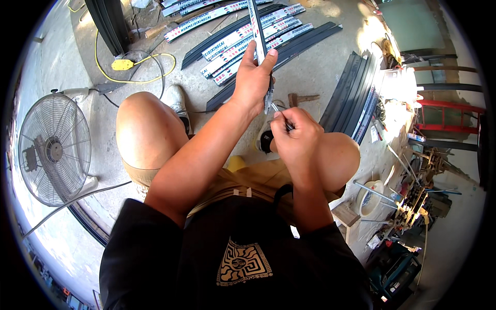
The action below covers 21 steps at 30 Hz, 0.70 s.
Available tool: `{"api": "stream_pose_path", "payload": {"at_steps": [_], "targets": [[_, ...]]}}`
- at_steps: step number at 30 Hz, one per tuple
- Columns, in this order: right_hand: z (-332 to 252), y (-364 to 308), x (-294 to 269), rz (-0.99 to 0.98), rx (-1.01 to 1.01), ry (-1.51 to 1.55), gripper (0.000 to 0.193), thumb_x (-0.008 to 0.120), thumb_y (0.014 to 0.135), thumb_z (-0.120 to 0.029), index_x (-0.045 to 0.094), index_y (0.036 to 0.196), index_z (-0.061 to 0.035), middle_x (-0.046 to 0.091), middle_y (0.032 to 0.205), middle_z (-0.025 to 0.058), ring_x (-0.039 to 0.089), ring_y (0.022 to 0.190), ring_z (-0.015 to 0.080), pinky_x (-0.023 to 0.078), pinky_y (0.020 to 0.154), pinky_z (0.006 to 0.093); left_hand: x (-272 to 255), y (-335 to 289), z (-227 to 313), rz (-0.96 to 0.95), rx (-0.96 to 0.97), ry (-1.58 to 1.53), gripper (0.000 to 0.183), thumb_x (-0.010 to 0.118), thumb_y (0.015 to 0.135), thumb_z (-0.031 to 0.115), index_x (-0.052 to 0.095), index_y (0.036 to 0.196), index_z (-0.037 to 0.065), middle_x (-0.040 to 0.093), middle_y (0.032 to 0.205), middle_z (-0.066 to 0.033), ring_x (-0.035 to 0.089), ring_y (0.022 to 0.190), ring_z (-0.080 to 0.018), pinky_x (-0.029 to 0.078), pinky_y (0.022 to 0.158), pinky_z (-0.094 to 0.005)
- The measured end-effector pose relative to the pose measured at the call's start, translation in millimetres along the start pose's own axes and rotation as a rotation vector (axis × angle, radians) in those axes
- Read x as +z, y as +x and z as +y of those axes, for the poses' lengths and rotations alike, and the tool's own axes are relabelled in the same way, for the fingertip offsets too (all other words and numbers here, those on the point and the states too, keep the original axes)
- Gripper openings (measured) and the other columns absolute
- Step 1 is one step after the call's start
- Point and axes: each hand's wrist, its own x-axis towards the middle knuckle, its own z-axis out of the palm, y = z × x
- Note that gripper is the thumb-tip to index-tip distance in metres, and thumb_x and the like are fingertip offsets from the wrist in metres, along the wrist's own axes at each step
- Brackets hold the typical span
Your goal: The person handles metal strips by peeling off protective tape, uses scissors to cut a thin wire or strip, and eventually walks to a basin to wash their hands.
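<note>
My left hand (251, 80) is wrapped round a long dark metal profile (257, 26) with white printed film on its face. The profile slants up and away from me, its near end just below my fingers. In my right hand (298, 132) is a thin tool with a dark handle (290, 126) and a bright metal shaft, possibly a screwdriver. Its tip is beside the near end of the profile; whether they touch I cannot tell. A hammer (302, 99) with a wooden handle lies on the floor just beyond my right hand.
Several film-covered profiles (253, 49) lie on the concrete ahead, and a stack of dark profiles (349, 93) lies to the right. A round fan (53, 149) stands at left, near a yellow cord (123, 64). Tools and clutter (413, 201) fill the right side, beside a small wooden stool (345, 214).
</note>
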Motion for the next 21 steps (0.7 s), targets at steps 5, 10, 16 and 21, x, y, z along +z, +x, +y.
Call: {"api": "stream_pose_path", "payload": {"at_steps": [5, 10, 16, 21], "targets": [[1.7, -0.1, 0.0, -0.01, -0.013, -0.024, 0.012, 0.077, 0.082, -0.003, 0.066, 0.078, -0.0011, 0.066, 0.072, 0.0148, 0.066, 0.063, 0.0332, 0.052, 0.059, 0.0428, 0.8, 0.0, -1.0, 0.007, -0.003, 0.013, 0.087, 0.076, 0.1, 0.031, 0.026, 0.167, 0.009, 0.057, 0.092, 0.0008, 0.049, 0.077, -0.0084, 0.047, 0.063, -0.0257], [5.5, -0.5, 1.3, 0.007, -0.095, -0.051, 0.009, 0.077, 0.083, -0.002, 0.069, 0.081, 0.0004, 0.062, 0.067, 0.0132, 0.059, 0.054, 0.0215, 0.046, 0.053, 0.0358, 1.6, -0.4, -2.7, 0.007, 0.005, 0.009, 0.085, 0.075, 0.101, 0.031, 0.026, 0.167, 0.009, 0.057, 0.092, 0.0006, 0.049, 0.076, -0.0082, 0.047, 0.063, -0.0256], [4.3, -1.8, 4.5, -0.003, -0.123, -0.16, 0.01, 0.076, 0.081, -0.008, 0.067, 0.08, -0.0055, 0.067, 0.074, 0.0126, 0.066, 0.064, 0.0336, 0.054, 0.059, 0.0425, -0.1, 0.4, -4.8, -0.006, 0.006, 0.026, 0.083, 0.073, 0.102, 0.03, 0.027, 0.167, 0.008, 0.056, 0.092, 0.0004, 0.05, 0.076, -0.0086, 0.048, 0.063, -0.0257], [1.5, 0.3, 7.4, -0.009, -0.171, -0.252, 0.007, 0.077, 0.085, -0.012, 0.072, 0.085, -0.0073, 0.069, 0.078, 0.0101, 0.068, 0.065, 0.0326, 0.055, 0.059, 0.0416, -3.2, 2.7, -7.8, -0.008, 0.001, 0.055, 0.082, 0.068, 0.105, 0.029, 0.021, 0.168, 0.004, 0.059, 0.109, -0.0045, 0.053, 0.086, -0.0109, 0.049, 0.068, -0.0289]]}}
